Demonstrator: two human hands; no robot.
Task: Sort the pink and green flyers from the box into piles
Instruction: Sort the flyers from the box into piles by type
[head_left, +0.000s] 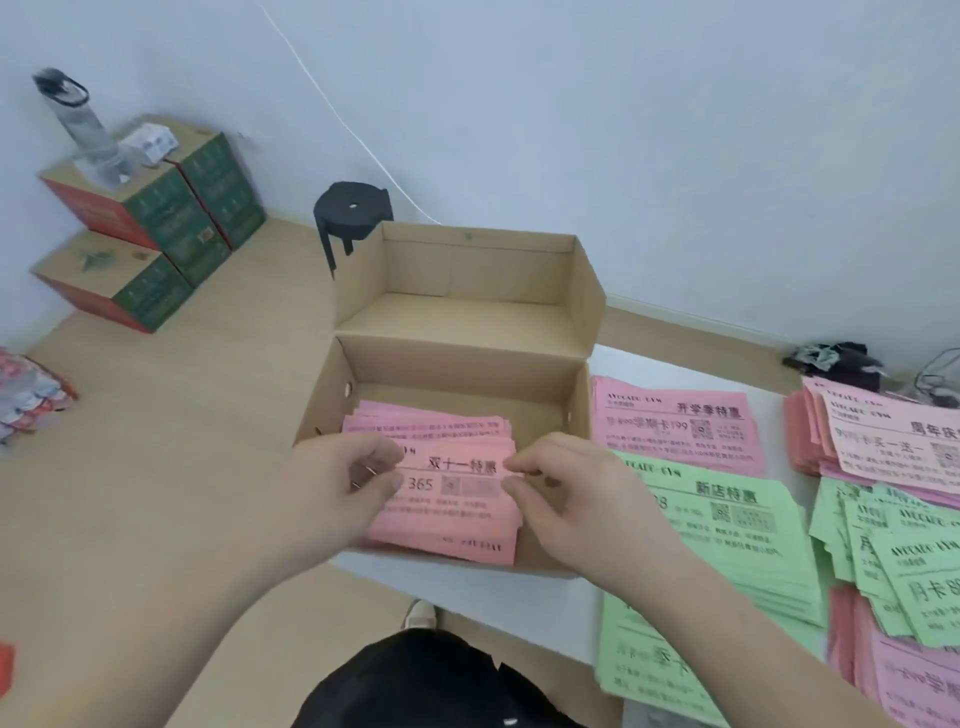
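step: lifting top pink flyer (447, 486) from box (582, 410) | left hand (343, 480) and right hand (561, 486) pinching its ends | next: likely carrying it to matching pink pile (675, 431)

Pink flyers (447, 512) are lying stacked flat in open cardboard box (467, 364); pink pile (680, 431) and green pile (727, 525) sitting on counter (540, 613) just right of it.

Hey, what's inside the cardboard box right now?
A stack of pink flyers lies in the cardboard box; the left hand and right hand pinch the top sheet. Lower sheets are covered, colours unseen.
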